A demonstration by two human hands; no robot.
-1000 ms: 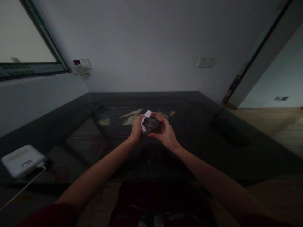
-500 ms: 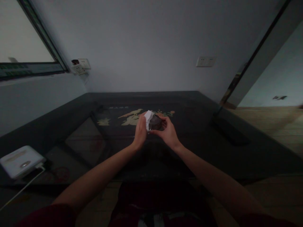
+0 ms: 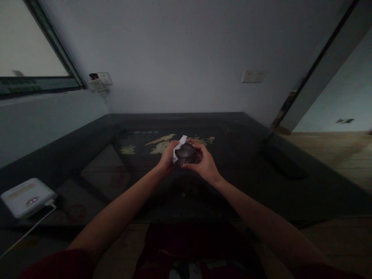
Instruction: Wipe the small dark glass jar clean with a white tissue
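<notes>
A small dark, rounded, shiny object [image 3: 186, 152], which looks like a little cup or bowl, is held between my hands above the middle of the table. My right hand [image 3: 207, 163] grips its right side, with the thumb along the lower edge and the fingers curled round the far side. A piece of white paper or tissue [image 3: 179, 145] covers the object's left side. Around that paper my left hand [image 3: 167, 157] is closed, its fingers partly hidden behind it. In the dim light the exact kind of the dark object cannot be made out.
The dark glossy table [image 3: 232, 186] bears a bird-and-flower picture [image 3: 159, 144]. A white box-shaped device [image 3: 27, 197] with a cable [image 3: 29, 231] sits at the left front. On the right lies a dark flat object [image 3: 283, 162]. Behind rises a wall [image 3: 174, 58] with sockets [image 3: 253, 76].
The dark object has turned and shifted slightly left, so more of its rounded face shows. My left hand and the white paper have moved a little left.
</notes>
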